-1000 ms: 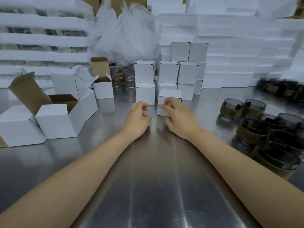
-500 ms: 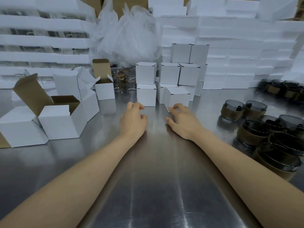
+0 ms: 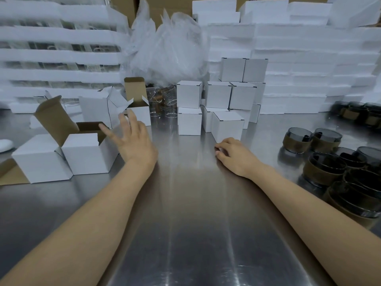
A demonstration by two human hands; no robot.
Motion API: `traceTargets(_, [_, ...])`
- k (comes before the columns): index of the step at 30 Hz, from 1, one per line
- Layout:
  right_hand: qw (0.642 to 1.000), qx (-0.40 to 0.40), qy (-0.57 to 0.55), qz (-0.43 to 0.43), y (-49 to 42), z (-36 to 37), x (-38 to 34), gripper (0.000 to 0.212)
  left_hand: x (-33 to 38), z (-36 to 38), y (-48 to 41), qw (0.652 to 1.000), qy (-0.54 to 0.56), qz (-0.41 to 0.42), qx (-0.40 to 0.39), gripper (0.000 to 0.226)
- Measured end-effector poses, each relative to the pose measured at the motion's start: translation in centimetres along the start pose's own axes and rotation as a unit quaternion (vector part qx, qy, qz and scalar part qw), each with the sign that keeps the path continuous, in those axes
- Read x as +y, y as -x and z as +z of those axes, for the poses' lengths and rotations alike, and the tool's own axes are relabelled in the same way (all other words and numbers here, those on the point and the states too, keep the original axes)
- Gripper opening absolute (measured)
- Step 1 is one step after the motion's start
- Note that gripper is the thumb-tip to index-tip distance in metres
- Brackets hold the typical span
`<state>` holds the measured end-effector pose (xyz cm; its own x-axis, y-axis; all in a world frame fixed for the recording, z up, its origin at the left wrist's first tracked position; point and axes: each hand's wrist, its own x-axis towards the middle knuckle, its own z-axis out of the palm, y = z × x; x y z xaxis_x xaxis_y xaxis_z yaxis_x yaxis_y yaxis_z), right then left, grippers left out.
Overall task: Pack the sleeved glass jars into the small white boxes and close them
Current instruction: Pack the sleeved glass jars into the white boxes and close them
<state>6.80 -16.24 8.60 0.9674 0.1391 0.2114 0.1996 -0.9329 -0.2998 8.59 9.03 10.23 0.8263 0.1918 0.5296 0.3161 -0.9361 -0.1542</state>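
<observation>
Head view: at far left four white boxes (image 3: 82,153) stand on the steel surface (image 3: 195,223). At least three are open, two of those with a brown flap raised; the state of the leftmost I cannot tell. The left grip (image 3: 134,145) hovers just beside the nearest open box, fingers spread wide and straight, holding nothing; one fingertip reaches that box's right edge. Behind it a few clear glass jars (image 3: 162,104) stand against crumpled plastic bags (image 3: 171,48). In the middle is a stack of closed boxes (image 3: 189,93), about ten, some half hidden. The closest closed box (image 3: 226,126) sits right at the knuckles of the right grip (image 3: 235,155), which rests on the surface with fingers loosely curled and nothing in it; whether it touches the box I cannot tell. Sleeved glass jars (image 3: 296,141) crowd the right side, well apart from both grips: at least seven near ones, with more blurred at the far right. White foam sheets (image 3: 299,69) are piled behind.
</observation>
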Motion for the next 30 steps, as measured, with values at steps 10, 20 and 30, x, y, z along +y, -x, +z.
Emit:
traceTargets(10, [1.0,-0.003,-0.003,0.001,0.1,-0.1,-0.1,0.039,1.2,-1.0,1.0,0.999,-0.009,0.047,-0.022,0.07])
traceTargets(20, [1.0,0.007,-0.022,-0.01,0.3,-0.4,-0.3,0.027,6.1,-4.8,5.6,0.883,0.287,0.317,0.196,0.086])
traceTargets(30, [0.989,0.1,-0.108,-0.02,0.5,-0.5,-0.3,0.024,5.4,-3.3,3.7,0.79,0.56,0.138,0.208,0.058])
